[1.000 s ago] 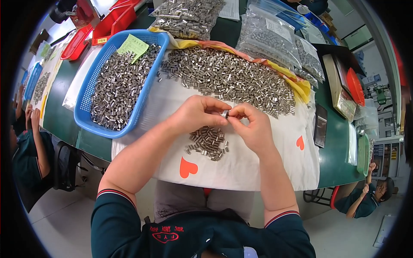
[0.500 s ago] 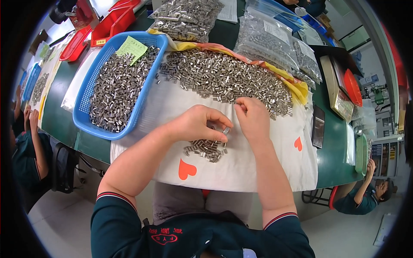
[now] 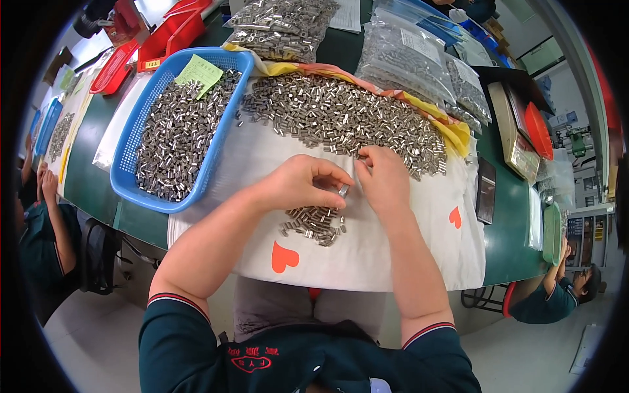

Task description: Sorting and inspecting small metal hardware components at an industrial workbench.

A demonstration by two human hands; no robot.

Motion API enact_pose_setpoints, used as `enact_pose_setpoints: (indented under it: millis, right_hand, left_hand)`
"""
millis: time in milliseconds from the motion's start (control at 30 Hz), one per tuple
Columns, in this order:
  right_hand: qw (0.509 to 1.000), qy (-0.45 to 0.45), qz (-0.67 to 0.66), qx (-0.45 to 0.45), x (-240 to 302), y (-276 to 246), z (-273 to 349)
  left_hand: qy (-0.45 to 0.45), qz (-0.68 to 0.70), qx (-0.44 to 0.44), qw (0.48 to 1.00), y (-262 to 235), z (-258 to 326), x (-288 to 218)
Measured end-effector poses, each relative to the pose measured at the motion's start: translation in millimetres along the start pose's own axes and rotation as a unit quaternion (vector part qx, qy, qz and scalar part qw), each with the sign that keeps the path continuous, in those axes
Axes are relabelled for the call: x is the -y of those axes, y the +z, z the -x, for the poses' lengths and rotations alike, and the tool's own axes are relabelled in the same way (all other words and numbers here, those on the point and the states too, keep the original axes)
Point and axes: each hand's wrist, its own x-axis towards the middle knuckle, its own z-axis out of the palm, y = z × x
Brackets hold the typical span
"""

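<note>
My left hand (image 3: 306,182) is curled, with a small shiny metal cylinder (image 3: 343,190) between its thumb and fingertips. The rest of its grip is hidden. Beneath that hand, a small heap of metal cylinders (image 3: 313,224) lies on the white cloth (image 3: 367,255). My right hand (image 3: 385,180) has thumb and forefinger closed together at the near edge of a large spread of the same cylinders (image 3: 347,118). Whatever is between those fingertips is too small to make out.
A blue perforated basket (image 3: 119,175) full of cylinders, with a green slip (image 3: 200,76), stands at the left. Clear bags of metal parts (image 3: 282,29) line the back. A dark phone-like object (image 3: 485,192) lies at the right. Other people sit at both sides.
My left hand has shifted slightly up, and the metal cylinder at its fingertips has risen with it. My right hand stays almost in place at the spread's edge.
</note>
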Motion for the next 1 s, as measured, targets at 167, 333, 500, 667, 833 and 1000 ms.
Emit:
enact_pose_setpoints:
  millis: [167, 333, 500, 667, 833, 1000]
  right_hand:
    - [0.995, -0.064, 0.082, -0.007, -2.5, 3.3, 2.8]
    - [0.995, -0.07, 0.073, 0.028, -1.5, -6.0, 7.4]
    - [0.997, -0.056, 0.041, 0.039, 10.0, -14.3, 9.3]
    - [0.941, 0.033, -0.318, 0.108, 21.1, -23.5, 14.7]
    - [0.958, -0.024, -0.275, 0.075, 22.2, -21.4, 17.2]
    - [0.985, -0.128, -0.113, 0.017, 23.3, -16.5, 20.6]
  left_hand:
    - [-0.012, 0.032, 0.0, 0.999, -1.1, 0.0, 2.0]
    - [-0.016, 0.047, 0.008, 0.999, -1.1, -1.0, 1.7]
    - [0.012, 0.083, -0.035, 0.996, -2.2, -2.9, 3.4]
    - [-0.009, 0.154, -0.067, 0.986, -5.4, -4.1, 7.1]
    - [-0.002, 0.163, -0.065, 0.985, -4.4, -4.5, 6.9]
    - [-0.027, 0.088, -0.085, 0.992, -2.5, -3.9, 2.2]
